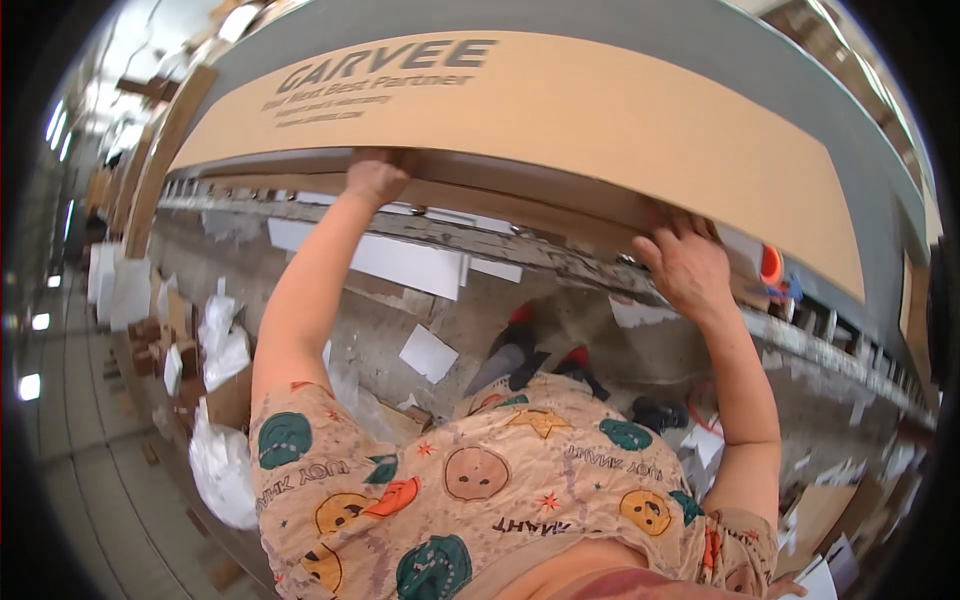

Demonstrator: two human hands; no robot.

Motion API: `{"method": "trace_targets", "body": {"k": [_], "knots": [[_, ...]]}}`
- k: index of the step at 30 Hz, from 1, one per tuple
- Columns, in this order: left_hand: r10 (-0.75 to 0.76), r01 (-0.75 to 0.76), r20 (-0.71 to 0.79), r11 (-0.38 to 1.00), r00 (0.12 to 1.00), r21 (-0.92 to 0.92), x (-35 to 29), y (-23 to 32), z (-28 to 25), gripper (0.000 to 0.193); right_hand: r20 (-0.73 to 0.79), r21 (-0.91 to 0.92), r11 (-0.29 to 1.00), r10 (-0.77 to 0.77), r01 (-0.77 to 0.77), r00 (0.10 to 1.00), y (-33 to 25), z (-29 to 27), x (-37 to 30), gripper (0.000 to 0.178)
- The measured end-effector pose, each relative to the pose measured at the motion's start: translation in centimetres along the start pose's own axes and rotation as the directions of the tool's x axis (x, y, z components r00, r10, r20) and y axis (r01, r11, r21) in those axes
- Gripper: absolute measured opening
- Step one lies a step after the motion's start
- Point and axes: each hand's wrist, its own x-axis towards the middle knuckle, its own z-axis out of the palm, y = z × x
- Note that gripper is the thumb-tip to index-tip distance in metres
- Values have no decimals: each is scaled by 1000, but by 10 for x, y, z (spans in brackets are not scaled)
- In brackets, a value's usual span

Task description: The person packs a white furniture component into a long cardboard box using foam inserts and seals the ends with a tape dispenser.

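Observation:
A long brown cardboard carton [600, 125] with dark print lies across the far side, its near edge lifted to leave a long gap. Into that gap reaches my left hand [378, 180], on the left, with its fingers hidden under the cardboard. My right hand [688, 265] is at the same edge farther right. Its thumb stands apart, and its fingers stretch up to the opening, their tips in shadow. Just right of that hand, an orange round thing [771, 265] with a blue part beside it sits by the carton's edge.
A worn metal rail [560, 255] with rollers runs below the carton. White sheets [428, 352] and scraps litter the concrete floor around my feet. White plastic bags [222, 465] lie at the left. At the lower right edge, another person's fingers [787, 587] appear beside white sheets.

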Motion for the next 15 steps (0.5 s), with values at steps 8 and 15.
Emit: {"method": "trace_targets", "body": {"k": [8, 15], "knots": [[163, -158, -11, 933, 986, -322, 17, -12, -23, 40, 48, -154, 959, 246, -237, 968, 11, 44, 29, 53], [237, -347, -435, 918, 868, -192, 36, -27, 17, 55, -265, -393, 919, -85, -27, 961, -18, 47, 76, 42]]}}
